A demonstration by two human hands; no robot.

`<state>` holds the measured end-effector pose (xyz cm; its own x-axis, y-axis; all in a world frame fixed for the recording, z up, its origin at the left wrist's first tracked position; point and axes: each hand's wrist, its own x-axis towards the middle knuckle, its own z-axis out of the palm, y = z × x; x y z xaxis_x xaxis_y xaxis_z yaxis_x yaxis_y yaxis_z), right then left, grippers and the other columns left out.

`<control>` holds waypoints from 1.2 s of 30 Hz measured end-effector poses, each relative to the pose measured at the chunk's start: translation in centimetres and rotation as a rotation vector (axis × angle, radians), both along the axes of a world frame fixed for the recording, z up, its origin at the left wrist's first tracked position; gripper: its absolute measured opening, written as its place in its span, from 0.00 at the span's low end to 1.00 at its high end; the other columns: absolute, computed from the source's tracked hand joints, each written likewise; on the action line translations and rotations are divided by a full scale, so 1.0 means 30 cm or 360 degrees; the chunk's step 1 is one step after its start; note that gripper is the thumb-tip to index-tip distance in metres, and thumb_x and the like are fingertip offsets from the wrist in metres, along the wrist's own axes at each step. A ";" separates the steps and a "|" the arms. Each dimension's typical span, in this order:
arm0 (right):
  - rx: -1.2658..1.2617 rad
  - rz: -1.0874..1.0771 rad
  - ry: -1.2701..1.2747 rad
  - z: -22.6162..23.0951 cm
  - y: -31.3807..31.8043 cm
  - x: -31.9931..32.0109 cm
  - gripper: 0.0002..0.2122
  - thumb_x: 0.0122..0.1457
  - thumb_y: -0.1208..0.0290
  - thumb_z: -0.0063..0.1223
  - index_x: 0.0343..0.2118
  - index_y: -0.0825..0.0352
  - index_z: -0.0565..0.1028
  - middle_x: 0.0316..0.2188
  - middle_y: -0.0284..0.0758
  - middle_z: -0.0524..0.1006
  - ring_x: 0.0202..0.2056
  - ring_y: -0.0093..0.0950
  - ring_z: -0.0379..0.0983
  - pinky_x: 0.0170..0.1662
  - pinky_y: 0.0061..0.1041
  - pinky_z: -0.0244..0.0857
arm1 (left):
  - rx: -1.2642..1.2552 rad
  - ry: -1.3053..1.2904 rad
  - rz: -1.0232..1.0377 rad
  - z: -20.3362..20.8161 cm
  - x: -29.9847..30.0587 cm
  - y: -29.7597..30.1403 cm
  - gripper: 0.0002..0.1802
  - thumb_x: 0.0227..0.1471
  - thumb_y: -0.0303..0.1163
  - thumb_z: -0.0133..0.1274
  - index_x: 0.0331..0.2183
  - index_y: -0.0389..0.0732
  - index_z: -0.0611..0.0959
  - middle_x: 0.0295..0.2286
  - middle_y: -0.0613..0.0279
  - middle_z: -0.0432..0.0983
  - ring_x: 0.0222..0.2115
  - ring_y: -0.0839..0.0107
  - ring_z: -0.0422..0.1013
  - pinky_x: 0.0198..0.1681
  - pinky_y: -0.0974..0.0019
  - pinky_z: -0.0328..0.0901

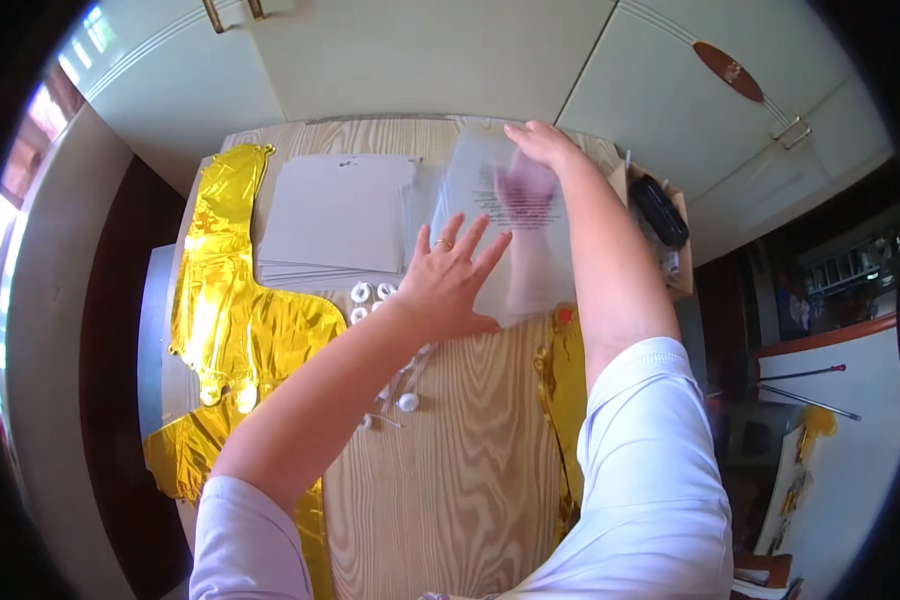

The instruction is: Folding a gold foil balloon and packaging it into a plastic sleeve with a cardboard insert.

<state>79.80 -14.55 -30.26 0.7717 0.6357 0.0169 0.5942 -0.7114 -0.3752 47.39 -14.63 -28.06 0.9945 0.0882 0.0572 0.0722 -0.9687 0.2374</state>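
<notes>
Clear plastic bags (465, 190) with small dark print lie flat toward the far side of the wood-grain table, right of a stack of pale grey boards (335, 215). My left hand (455, 275), a ring on one finger, is spread wide over the bags' near left part. At their far right edge is my right hand (542, 145), its fingers stretched to the left and partly hidden from this angle. A pinkish likeness of that hand and arm shows in the shiny plastic. Neither hand visibly grips anything.
Gold foil balloons (230, 290) cover the table's left side, and another gold foil piece (567, 400) lies at the right edge. Small white rolls (360, 292) sit beside my left wrist. A box (678, 262) holding a black case (660, 212) stands far right. Pale cabinets (420, 60) rise behind.
</notes>
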 end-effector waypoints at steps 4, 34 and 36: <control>-0.0350 0.0538 0.0172 0.094 0.124 -0.205 0.29 0.61 0.42 0.48 0.50 0.65 0.80 0.58 0.50 0.72 0.58 0.44 0.70 0.60 0.40 0.63 | 0.0045 0.0279 0.0414 0.070 -0.021 0.036 0.69 0.34 0.59 0.71 0.70 0.54 0.50 0.68 0.43 0.45 0.66 0.37 0.49 0.63 0.31 0.52; -0.0636 -0.0046 0.0519 0.120 -0.205 -0.134 0.26 0.48 0.55 0.66 0.46 0.69 0.81 0.47 0.50 0.80 0.49 0.42 0.78 0.52 0.36 0.72 | -0.0196 0.0210 0.0755 0.018 0.117 0.151 0.55 0.43 0.61 0.65 0.65 0.43 0.64 0.66 0.34 0.47 0.64 0.36 0.53 0.65 0.43 0.55; -0.0614 -0.0118 0.0362 0.069 -0.199 -0.133 0.29 0.47 0.55 0.67 0.51 0.68 0.78 0.53 0.49 0.76 0.55 0.44 0.73 0.57 0.37 0.69 | -0.0185 0.0142 0.0645 -0.016 0.105 0.139 0.52 0.42 0.57 0.65 0.63 0.41 0.67 0.66 0.34 0.48 0.64 0.37 0.53 0.65 0.44 0.54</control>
